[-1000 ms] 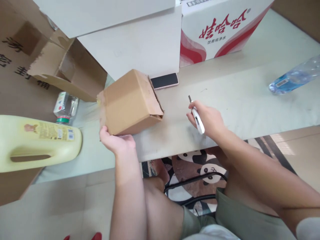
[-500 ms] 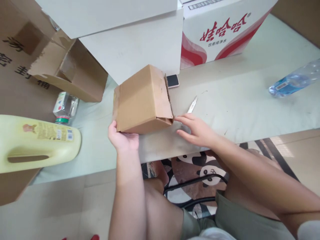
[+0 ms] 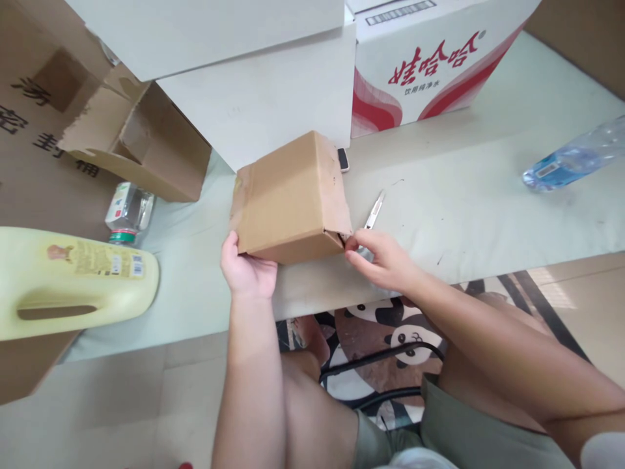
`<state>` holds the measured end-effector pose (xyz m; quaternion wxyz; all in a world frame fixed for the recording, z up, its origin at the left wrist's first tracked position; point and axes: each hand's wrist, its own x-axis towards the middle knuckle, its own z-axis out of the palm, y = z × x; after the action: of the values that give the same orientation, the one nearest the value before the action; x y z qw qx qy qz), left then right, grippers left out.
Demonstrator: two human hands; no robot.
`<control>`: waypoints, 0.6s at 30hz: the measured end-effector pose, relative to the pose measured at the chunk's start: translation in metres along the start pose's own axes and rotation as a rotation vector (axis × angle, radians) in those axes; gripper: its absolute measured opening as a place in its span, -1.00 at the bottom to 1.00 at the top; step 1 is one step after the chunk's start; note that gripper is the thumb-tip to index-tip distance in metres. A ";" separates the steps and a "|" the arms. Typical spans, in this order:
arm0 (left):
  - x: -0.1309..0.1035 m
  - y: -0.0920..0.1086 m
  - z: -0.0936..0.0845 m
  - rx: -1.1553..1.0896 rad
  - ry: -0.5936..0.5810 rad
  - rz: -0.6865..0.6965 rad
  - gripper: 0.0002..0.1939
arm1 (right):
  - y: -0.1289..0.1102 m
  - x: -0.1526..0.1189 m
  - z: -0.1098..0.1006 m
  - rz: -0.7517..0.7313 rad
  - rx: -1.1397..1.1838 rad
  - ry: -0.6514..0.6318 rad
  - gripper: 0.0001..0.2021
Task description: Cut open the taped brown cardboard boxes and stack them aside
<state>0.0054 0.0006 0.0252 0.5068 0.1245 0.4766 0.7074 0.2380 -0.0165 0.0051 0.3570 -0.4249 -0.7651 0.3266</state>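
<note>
Cardboard box [image 3: 293, 192] shifted right, right hand [image 3: 385, 260] now pinching its corner flap

A pale table [image 3: 488, 195] carries cardboard box [image 3: 293, 195], knife [image 3: 374, 212], water bottle [image 3: 576, 159], yellow jug [image 3: 73, 280].

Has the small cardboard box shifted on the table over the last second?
Yes. The small cardboard box has slid rightward, now covering nearly all of the phone by the white carton; the left hand holds it.
</note>
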 end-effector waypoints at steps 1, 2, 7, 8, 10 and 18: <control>0.000 0.001 -0.001 -0.005 -0.006 0.007 -0.69 | 0.001 -0.001 0.001 0.001 0.003 0.025 -0.83; 0.000 0.002 -0.002 -0.007 -0.015 0.013 -0.68 | 0.002 -0.001 0.002 0.007 0.004 0.049 -0.82; 0.005 0.004 -0.012 0.018 -0.085 0.034 -0.63 | 0.004 -0.002 0.005 0.112 -0.035 0.100 -0.58; 0.006 0.003 -0.013 0.027 -0.094 0.035 -0.62 | 0.003 -0.002 0.005 0.125 -0.045 0.100 -0.55; 0.005 0.000 -0.014 0.044 -0.099 0.034 -0.61 | 0.001 -0.001 0.004 0.139 -0.046 0.090 -0.57; -0.001 -0.003 -0.011 0.082 -0.169 -0.038 -0.58 | -0.001 0.001 -0.002 0.312 0.265 -0.016 -0.46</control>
<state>0.0003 -0.0066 0.0177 0.5531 0.1952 0.4628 0.6646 0.2387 -0.0157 0.0073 0.3487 -0.4849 -0.6431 0.4793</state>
